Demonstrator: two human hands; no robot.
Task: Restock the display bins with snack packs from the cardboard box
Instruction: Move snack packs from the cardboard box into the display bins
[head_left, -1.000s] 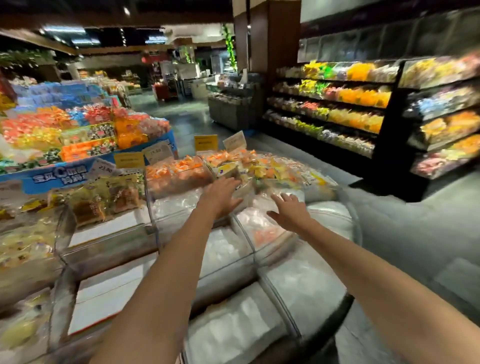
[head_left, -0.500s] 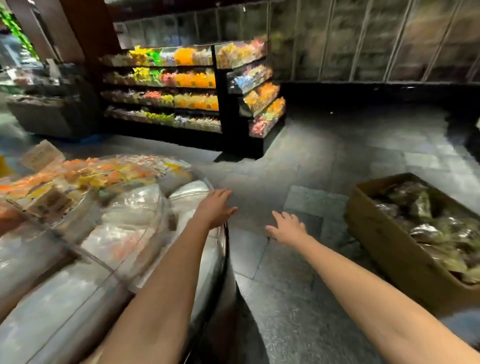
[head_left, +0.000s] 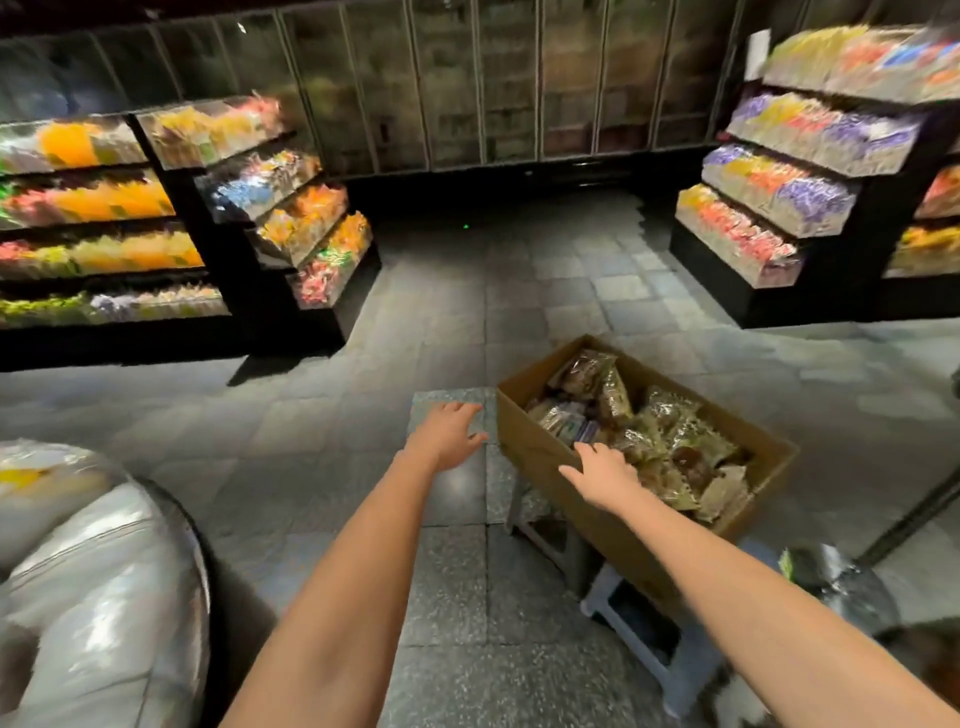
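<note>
An open brown cardboard box (head_left: 540, 452) sits right of centre, raised on grey step stools (head_left: 639, 639). It holds several clear snack packs (head_left: 670, 436) with dark brownish contents. My right hand (head_left: 605, 475) hovers over the box's near rim, fingers spread, holding nothing. Out over the floor just left of the box is my left hand (head_left: 449, 434), also open and empty. The rounded clear display bins (head_left: 88, 577) curve in at the lower left, blurred.
Black tiered shelves of bright sweets stand at the back left (head_left: 171, 218) and back right (head_left: 779, 182). A dark wall runs behind them. Grey tiled floor (head_left: 467, 322) lies between. A shiny dark bag (head_left: 836, 582) and a slanted pole sit at the lower right.
My view has swung right, away from the bins to the box. Both hands left the bins; the right one has reached the box rim and the left one is beside it.
</note>
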